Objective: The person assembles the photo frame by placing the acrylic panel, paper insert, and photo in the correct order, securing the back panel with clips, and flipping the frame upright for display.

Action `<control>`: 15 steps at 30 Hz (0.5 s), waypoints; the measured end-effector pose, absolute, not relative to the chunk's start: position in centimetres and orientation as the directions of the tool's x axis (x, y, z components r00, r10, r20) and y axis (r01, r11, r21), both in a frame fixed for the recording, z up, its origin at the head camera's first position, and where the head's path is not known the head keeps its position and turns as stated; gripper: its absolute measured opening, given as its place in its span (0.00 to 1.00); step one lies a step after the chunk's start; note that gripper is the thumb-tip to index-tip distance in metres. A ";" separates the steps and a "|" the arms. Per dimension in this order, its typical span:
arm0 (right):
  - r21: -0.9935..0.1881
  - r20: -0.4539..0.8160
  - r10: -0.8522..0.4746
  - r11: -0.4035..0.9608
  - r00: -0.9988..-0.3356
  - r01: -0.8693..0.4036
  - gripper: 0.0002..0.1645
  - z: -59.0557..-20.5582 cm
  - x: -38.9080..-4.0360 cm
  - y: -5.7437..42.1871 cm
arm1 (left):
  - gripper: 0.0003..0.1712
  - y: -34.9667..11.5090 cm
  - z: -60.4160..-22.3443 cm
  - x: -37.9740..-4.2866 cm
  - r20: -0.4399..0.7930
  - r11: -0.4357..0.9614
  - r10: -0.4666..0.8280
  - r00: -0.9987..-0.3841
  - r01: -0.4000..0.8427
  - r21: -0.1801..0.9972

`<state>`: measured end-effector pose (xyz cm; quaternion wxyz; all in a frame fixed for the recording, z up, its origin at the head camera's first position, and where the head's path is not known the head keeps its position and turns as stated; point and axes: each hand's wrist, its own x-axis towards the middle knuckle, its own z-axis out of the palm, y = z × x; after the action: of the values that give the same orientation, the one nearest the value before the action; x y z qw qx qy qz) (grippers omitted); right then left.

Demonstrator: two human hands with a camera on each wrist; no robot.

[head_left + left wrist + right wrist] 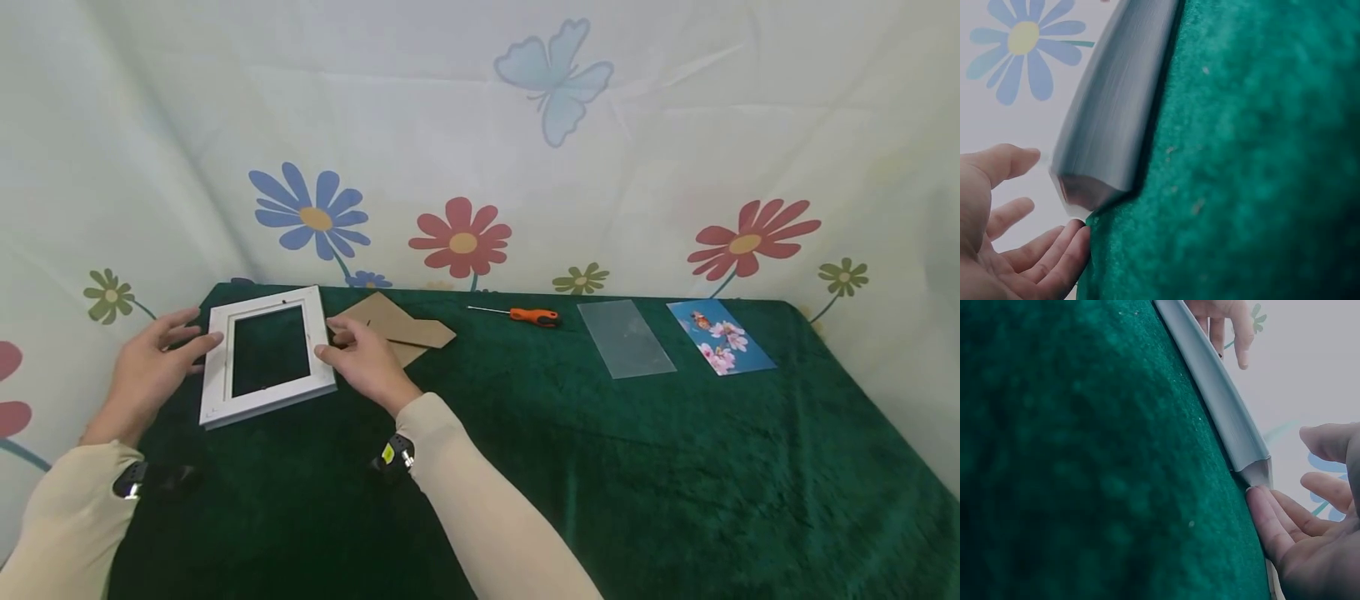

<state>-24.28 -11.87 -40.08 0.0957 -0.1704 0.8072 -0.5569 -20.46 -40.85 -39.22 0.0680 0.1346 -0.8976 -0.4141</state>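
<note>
A white picture frame (270, 400) lies on the green cloth at the left, its opening showing the cloth beneath. My left hand (161, 362) is at its left side, the thumb spread from the fingers. On the opposite side is my right hand (367, 358), over part of a brown backing board (390, 319). In the left wrist view the left hand's fingers (1054, 259) are extended near the frame's corner, thumb apart from it. The right wrist view has fingertips (1260, 503) touching the frame's end, with that thumb also clear.
Right of the backing board lies an orange-handled screwdriver (534, 317). Farther right are a clear sheet (626, 337) and a blue picture card (723, 337) with pink flowers. A flower-printed white curtain (480, 125) hangs behind the green-covered table (600, 500).
</note>
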 end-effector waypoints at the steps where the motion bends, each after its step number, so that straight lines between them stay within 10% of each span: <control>1: -0.930 0.031 -0.384 0.327 -0.923 -0.167 0.30 -40.1 -24.3 -11.8 | 0.49 -40.9 -39.3 -20.4 0.001 0.614 -0.296 -0.955 -0.189 0.767; 15: -0.904 0.020 -0.451 0.373 -0.892 -0.209 0.32 -40.0 -24.2 -11.7 | 0.43 -41.1 -39.7 -20.5 -0.045 0.610 -0.235 -0.971 -0.183 0.771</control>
<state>-24.18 -11.74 -40.03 0.1158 -0.2011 0.8205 -0.5224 -20.48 -41.13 -39.66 0.0301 0.1166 -0.8967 -0.4259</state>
